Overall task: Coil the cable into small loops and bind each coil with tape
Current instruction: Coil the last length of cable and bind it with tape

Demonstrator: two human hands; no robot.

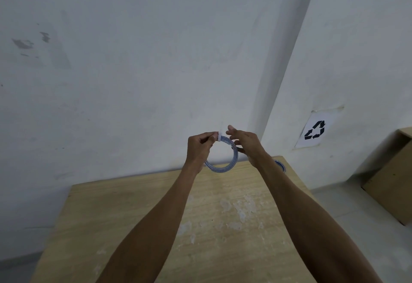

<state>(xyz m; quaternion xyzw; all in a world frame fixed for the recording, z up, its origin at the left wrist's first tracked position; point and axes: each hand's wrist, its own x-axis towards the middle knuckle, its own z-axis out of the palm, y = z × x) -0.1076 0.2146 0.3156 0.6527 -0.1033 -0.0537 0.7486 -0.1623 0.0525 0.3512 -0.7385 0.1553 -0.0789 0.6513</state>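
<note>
White wall (pixel 133 59) fills most of the view, scuffed grey at upper left. Below it stands a pale wooden table (pixel 133 215) with whitish smears on its top. A brown box (pixel 392 182) sits on the floor at the right, and a paper sign (pixel 315 130) with a black recycling mark is stuck to the wall near it.

Both bare forearms reach out over the table's far edge and hold the coil (pixel 223 168) up in the air in front of the wall. The coil is a round loop of blue-and-white cable. The left hand (pixel 199 146) has its fingers curled and pinches the coil's top, right at a white tape strip (pixel 220 137) wrapped there. The right hand (pixel 247 142) has its thumb raised apart and its fingers against the coil's right side; whether they grip it cannot be told. A tape roll (pixel 280 164) lies on the table, half hidden behind the right wrist.
</note>
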